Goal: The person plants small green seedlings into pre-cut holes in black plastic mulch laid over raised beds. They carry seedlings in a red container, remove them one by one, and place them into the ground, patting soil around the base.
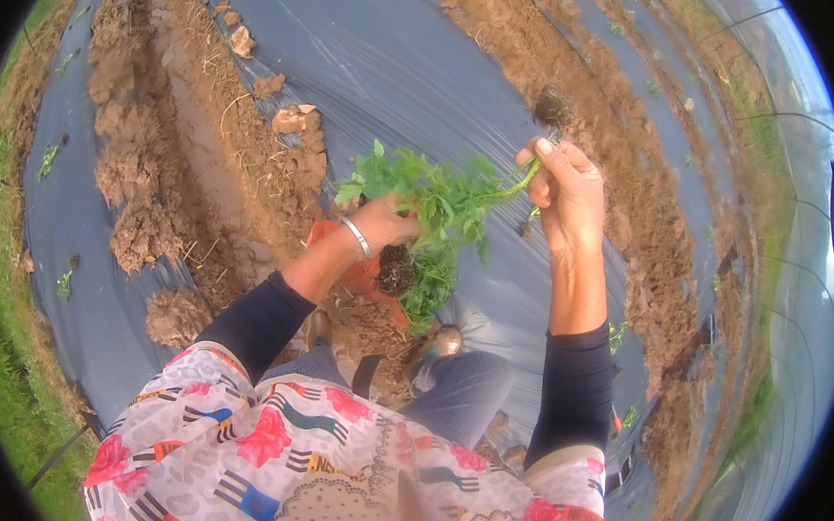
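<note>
My right hand (562, 180) pinches the green stem of a leafy seedling (520, 182), and a dark root plug (552, 107) shows just beyond its fingertips. Leaves of the seedlings (449, 194) spread leftward to my left hand (383, 227), which wears a silver bangle and has its fingers in the foliage. Whether it grips a stem is hidden. Below it, another soil plug (395, 270) lies over a red-orange container (361, 282), with more leaves (429, 281) at its right side.
Grey-black plastic mulch film (377, 69) covers the bed in front of me. Muddy furrows (194, 124) with clods and straw run alongside. Small seedlings (47, 161) lie on the left bed. My shoe (447, 339) is beside the container. A plastic greenhouse wall (795, 237) curves at the right.
</note>
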Demonstrator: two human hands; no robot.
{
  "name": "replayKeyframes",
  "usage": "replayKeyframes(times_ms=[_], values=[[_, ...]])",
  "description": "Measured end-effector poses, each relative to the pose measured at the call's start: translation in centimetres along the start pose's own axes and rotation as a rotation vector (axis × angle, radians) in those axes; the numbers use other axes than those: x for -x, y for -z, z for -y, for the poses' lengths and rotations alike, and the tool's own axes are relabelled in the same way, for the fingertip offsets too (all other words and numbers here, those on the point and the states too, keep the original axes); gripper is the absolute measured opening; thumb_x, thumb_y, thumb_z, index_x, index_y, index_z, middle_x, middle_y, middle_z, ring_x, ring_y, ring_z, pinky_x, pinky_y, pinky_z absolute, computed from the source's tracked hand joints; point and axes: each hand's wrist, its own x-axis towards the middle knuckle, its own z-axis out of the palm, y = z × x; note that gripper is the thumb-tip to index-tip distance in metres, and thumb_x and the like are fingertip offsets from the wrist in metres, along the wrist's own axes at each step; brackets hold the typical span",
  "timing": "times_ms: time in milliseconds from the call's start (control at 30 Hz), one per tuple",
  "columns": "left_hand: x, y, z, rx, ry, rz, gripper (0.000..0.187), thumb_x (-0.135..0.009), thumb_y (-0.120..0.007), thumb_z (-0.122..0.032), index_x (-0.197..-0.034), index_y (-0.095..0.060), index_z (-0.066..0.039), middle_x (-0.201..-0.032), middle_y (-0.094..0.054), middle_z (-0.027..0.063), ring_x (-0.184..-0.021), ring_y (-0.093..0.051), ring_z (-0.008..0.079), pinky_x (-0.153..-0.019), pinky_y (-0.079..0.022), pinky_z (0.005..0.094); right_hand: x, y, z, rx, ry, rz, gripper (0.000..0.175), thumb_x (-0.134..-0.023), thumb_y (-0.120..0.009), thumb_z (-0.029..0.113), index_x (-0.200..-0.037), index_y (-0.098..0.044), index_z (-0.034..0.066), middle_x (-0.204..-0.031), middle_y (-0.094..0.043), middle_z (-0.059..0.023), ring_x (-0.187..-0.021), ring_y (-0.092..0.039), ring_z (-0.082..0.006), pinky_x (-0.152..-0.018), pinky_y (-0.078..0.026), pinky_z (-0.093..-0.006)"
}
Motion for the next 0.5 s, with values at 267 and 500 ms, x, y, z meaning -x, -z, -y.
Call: replayKeyframes(times_ms=[267,500], values=[[0.1,-0.6,3.0,0.033,0.048,0.050,0.008,-0.075,-0.059,-0.006,-0.081,-0.060,-0.002,-0.074,-0.050,-0.0019,-0.060,-0.043,0.0062,-0.057,-0.033,0.0220,1.8,1.5,4.2,0.054,0.238,-0.054,0.010,-0.076,-0.064,0.009,-0.070,-0.058,0.0034,-0.070,-0.062,-0.0129,-0.040,-0.033,-0.0034,-0.038,-0.024,-0.0165],[1.3,-0.3,3.6,-0.196,-0.032,0.186,0.007,-0.074,-0.053,0.000,-0.072,-0.060,0.000,-0.065,-0.051,-0.0013,-0.052,-0.041,0.0073,-0.046,-0.031,0.0237,1.6,1.3,0.1,0.150,0.105,0.055,0.016,-0.076,-0.063,0.009,-0.062,-0.056,0.0066,-0.067,-0.063,-0.0081,-0.043,-0.038,-0.0027,-0.039,-0.028,-0.0166]])
